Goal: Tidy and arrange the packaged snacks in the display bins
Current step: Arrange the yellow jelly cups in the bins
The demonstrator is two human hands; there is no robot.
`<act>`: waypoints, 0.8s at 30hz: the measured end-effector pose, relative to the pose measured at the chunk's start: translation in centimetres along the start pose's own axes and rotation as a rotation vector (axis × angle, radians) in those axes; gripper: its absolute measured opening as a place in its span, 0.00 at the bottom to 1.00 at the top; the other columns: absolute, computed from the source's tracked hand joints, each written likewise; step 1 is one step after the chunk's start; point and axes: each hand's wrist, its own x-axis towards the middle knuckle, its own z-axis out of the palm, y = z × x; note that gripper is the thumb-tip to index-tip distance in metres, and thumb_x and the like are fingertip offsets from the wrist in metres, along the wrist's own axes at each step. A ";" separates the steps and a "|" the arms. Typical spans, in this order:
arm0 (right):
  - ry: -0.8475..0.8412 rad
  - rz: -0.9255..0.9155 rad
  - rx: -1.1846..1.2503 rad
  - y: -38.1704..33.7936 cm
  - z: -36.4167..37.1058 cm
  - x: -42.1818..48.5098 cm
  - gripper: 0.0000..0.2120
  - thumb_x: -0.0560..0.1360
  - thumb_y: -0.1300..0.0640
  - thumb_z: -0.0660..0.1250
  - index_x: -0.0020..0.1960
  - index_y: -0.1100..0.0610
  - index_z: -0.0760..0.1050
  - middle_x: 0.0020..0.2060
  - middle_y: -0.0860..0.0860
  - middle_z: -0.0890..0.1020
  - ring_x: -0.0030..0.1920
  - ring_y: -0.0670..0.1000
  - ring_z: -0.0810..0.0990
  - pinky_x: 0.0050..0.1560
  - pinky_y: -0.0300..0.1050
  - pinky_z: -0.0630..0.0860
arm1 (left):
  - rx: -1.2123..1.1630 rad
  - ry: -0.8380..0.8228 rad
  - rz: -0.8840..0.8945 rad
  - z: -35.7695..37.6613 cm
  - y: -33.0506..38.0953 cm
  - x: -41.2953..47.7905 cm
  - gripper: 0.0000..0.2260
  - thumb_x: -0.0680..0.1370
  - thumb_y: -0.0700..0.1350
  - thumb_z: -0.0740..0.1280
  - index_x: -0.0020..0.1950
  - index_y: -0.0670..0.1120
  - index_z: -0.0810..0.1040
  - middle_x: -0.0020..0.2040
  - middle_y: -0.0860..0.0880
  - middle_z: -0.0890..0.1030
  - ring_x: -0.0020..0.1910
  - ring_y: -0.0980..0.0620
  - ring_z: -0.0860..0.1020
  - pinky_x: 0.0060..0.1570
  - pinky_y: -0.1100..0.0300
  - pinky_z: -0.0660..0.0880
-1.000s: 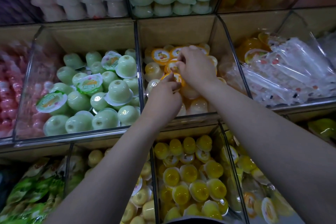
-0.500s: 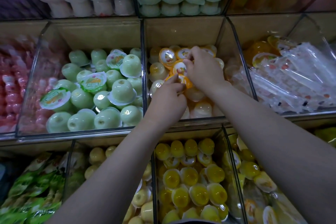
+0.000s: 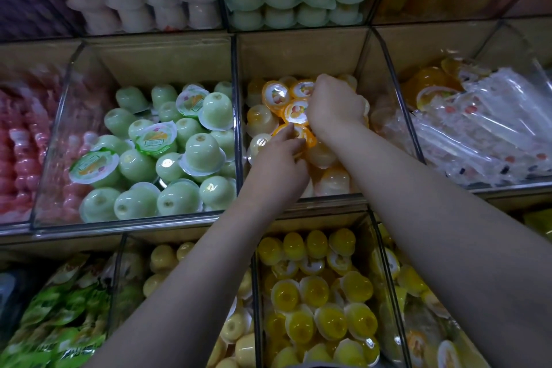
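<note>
Jelly cup (image 3: 309, 138) with an orange lid lies just beyond the left hand (image 3: 276, 163), which pinches it; right hand (image 3: 334, 104) curls further back in the bin (image 3: 298, 51) (grasp hidden).

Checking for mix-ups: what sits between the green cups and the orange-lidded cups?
A clear divider wall parts the green cups from the orange-lidded cups; head view.

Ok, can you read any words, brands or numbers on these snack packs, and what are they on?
No text can be read in this view.
Green cup lids: printed label, too blurred.
Orange cup lids: fruit picture, print too small.
Green bags: print blurred.
Clear packets: coloured marks only, unreadable.
</note>
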 end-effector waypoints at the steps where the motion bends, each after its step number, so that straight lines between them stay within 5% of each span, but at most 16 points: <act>1: -0.005 0.018 -0.011 -0.1 0.0 0.0 0.10 0.80 0.63 0.59 0.59 0.56 0.74 0.57 0.55 0.79 0.60 0.59 0.76 0.49 0.49 0.63 | 0.010 -0.013 -0.001 0.0 0.0 0.0 0.20 0.77 0.37 0.60 0.68 0.44 0.75 0.79 0.50 0.59 0.75 0.51 0.61 0.66 0.65 0.60; 5: -0.022 0.042 -0.023 0.2 0.0 -0.1 0.11 0.81 0.59 0.58 0.62 0.57 0.73 0.59 0.55 0.79 0.60 0.58 0.77 0.55 0.49 0.67 | 0.056 -0.081 -0.011 0.2 0.0 0.2 0.23 0.78 0.38 0.59 0.74 0.47 0.68 0.80 0.51 0.53 0.77 0.51 0.55 0.70 0.61 0.58; 10: 0.015 -0.031 0.009 0.7 0.0 -0.5 0.10 0.80 0.57 0.60 0.58 0.56 0.76 0.58 0.55 0.79 0.61 0.57 0.76 0.47 0.47 0.65 | 0.035 -0.089 0.002 0.3 -0.1 0.5 0.21 0.80 0.40 0.58 0.74 0.45 0.68 0.80 0.48 0.54 0.78 0.51 0.53 0.70 0.62 0.56; 13: 0.121 -0.134 0.266 1.2 -0.1 -1.1 0.10 0.80 0.53 0.61 0.55 0.56 0.78 0.53 0.52 0.78 0.57 0.53 0.75 0.45 0.43 0.65 | -0.089 -0.023 -0.031 0.1 0.0 0.3 0.20 0.82 0.41 0.55 0.75 0.46 0.66 0.79 0.49 0.58 0.78 0.53 0.54 0.71 0.63 0.54; 16: 0.045 -0.147 0.664 1.0 -0.6 -2.5 0.11 0.82 0.52 0.59 0.54 0.57 0.78 0.45 0.47 0.78 0.49 0.46 0.76 0.40 0.32 0.67 | -0.272 0.040 -0.059 -0.3 0.3 0.0 0.19 0.83 0.43 0.56 0.75 0.48 0.67 0.77 0.52 0.62 0.76 0.56 0.58 0.73 0.62 0.53; 19: -0.022 -0.064 0.928 1.0 -1.1 -4.6 0.13 0.83 0.49 0.57 0.54 0.55 0.78 0.47 0.47 0.81 0.52 0.45 0.78 0.53 0.34 0.73 | -0.476 0.105 -0.065 -0.8 0.7 -0.7 0.18 0.83 0.43 0.56 0.74 0.50 0.69 0.71 0.56 0.72 0.69 0.65 0.66 0.69 0.66 0.63; 21: -0.059 -0.009 1.054 1.3 -1.6 -6.1 0.14 0.83 0.47 0.55 0.51 0.51 0.77 0.52 0.49 0.82 0.57 0.46 0.79 0.61 0.42 0.73 | -0.607 0.144 -0.089 -1.2 0.9 -1.2 0.17 0.84 0.44 0.56 0.73 0.53 0.70 0.59 0.62 0.76 0.54 0.78 0.71 0.54 0.77 0.69; 22: -0.078 0.010 1.110 1.4 -2.0 -6.9 0.14 0.83 0.46 0.53 0.50 0.49 0.76 0.54 0.49 0.82 0.58 0.46 0.78 0.63 0.43 0.72 | -0.662 0.166 -0.098 -1.4 1.0 -1.4 0.17 0.84 0.46 0.56 0.72 0.53 0.70 0.59 0.63 0.76 0.54 0.77 0.72 0.54 0.77 0.69; 24: -0.101 0.037 1.220 1.6 -2.9 -8.4 0.15 0.83 0.44 0.51 0.51 0.48 0.75 0.56 0.49 0.82 0.59 0.45 0.78 0.65 0.46 0.71 | -0.754 0.179 -0.077 -1.4 0.9 -1.6 0.19 0.82 0.51 0.56 0.74 0.53 0.69 0.69 0.59 0.73 0.66 0.67 0.69 0.68 0.65 0.66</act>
